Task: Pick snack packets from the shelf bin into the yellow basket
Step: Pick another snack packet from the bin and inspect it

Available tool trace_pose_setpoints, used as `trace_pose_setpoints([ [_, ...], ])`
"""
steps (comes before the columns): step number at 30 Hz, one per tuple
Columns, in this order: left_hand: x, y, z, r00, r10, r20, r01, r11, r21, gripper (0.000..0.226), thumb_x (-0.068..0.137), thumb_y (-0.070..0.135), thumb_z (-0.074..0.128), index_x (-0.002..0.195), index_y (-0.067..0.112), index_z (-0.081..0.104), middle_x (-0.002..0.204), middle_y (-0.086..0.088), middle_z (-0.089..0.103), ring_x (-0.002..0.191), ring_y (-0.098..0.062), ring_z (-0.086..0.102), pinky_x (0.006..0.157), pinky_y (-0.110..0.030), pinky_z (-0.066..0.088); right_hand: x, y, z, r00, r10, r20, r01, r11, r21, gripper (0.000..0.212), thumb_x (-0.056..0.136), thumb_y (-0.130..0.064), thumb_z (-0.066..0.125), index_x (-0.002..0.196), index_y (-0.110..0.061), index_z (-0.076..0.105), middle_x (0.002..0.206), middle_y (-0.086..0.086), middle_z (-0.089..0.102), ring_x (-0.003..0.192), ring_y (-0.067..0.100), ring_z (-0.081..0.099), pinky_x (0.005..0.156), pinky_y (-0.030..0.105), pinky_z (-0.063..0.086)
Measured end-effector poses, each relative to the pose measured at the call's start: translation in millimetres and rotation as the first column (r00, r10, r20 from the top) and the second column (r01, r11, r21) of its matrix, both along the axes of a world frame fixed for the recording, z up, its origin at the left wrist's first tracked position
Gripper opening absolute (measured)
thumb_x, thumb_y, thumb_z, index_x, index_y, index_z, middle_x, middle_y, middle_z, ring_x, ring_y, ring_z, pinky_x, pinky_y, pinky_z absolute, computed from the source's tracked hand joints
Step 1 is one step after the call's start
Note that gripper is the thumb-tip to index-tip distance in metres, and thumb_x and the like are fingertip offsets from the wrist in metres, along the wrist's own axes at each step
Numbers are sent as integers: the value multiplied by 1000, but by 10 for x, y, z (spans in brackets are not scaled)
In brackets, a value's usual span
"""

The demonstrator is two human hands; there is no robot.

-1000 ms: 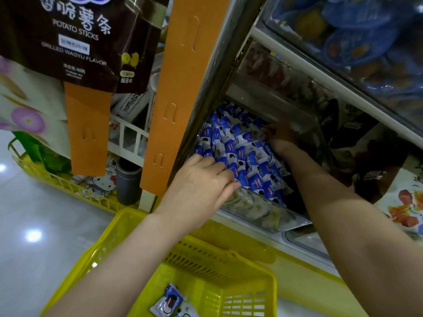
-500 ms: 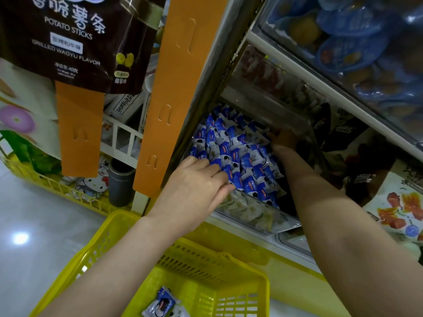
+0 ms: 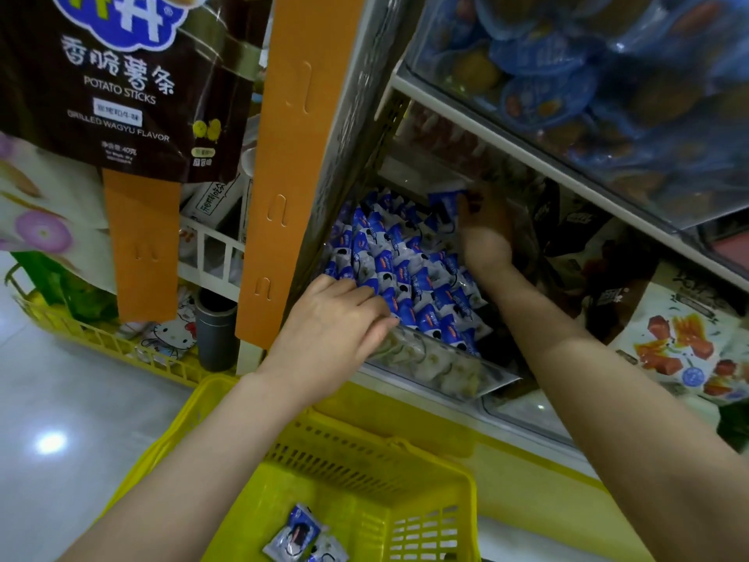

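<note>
Few packets point(image 3: 298, 535) lie in the basket point(image 3: 435, 533) (many remain); right hand point(image 3: 484, 231) pinches one packet point(image 3: 446, 202), left hand point(image 3: 332, 330) rests half-open, holding nothing.

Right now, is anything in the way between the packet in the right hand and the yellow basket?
Nothing solid blocks it. The right hand holds a blue packet up in the bin; the yellow basket sits open below, though the left hand reaches across above it.

Both hands are reaching into the clear plastic shelf bin point(image 3: 437, 365) of blue-and-white snack packets point(image 3: 399, 265): right hand point(image 3: 484, 231) is pinching one raised packet point(image 3: 446, 204) near the back edge; left hand point(image 3: 336, 330) is resting at the front-left corner, above the yellow plastic basket point(image 3: 429, 517).
</note>
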State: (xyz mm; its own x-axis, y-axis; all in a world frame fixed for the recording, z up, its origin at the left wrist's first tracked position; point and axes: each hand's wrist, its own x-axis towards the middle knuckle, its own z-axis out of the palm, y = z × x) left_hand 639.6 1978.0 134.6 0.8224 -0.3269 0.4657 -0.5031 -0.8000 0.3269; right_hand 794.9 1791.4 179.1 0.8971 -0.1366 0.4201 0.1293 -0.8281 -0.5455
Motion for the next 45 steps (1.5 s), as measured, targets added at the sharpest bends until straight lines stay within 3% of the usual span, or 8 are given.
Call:
trace_pose_setpoints([
  [4,-73,-30,3,996,-30,-81,3,951,-309,23,95,27,44,112,18,57,106,10,57,99,-4,46,82,-17,26,-618,202,56,974,216,74,-211,975,-74,18,95,-21,49,109,-15,59,96,-5,60,80,0,56,74,16,47],
  [9,-329,-113,70,985,-5,-171,-133,612,-779,22,91,25,53,111,23,43,103,10,50,94,3,50,80,-6,38,-1383,280,106,924,365,110,-374,925,68,12,91,-21,57,102,-18,60,93,-11,58,81,-2,56,73,10,45],
  [16,-587,-274,172,870,-348,-350,-226,350,-909,42,74,43,55,113,33,45,107,17,56,92,12,57,75,-7,45,-1909,237,91,881,422,217,-462,866,193,15,87,-10,60,97,-21,60,91,-8,59,87,5,58,78,20,48],
  [20,-656,-328,151,862,-381,-334,-216,321,-922,46,74,37,60,117,23,51,104,13,63,94,3,60,80,-12,48,-2042,198,17,864,443,240,-494,837,235,14,87,-13,58,98,-23,58,90,-16,57,83,-1,56,76,17,48],
  [25,-687,-339,97,857,-356,-372,-270,305,-913,22,81,19,64,102,19,60,82,11,69,77,-2,63,69,-15,52,-2122,165,-188,881,466,-77,-342,742,576,11,89,-21,58,95,-29,59,90,-11,65,85,5,62,78,23,50],
  [30,-652,-300,30,828,-303,-472,-337,403,-851,12,79,16,68,85,12,58,70,5,65,65,-6,62,62,-24,52,-2158,124,-364,800,561,-213,-302,683,665,10,85,-14,62,91,-21,64,85,-9,68,77,0,62,71,13,48],
  [36,-623,-269,-23,828,-292,-479,-267,545,-794,15,84,16,64,70,13,63,59,3,60,56,-10,58,50,-20,47,-2202,22,-409,722,610,-326,-350,729,589,14,83,-16,66,97,-16,66,93,0,70,89,14,65,86,34,51],
  [45,-636,-324,-73,670,-421,-612,-518,325,-791,19,86,31,57,79,14,63,73,0,68,65,-8,62,56,-17,49,-2235,-11,-439,792,506,-341,-324,823,467,9,87,-21,62,96,-22,61,94,-6,67,84,5,62,77,26,50],
])
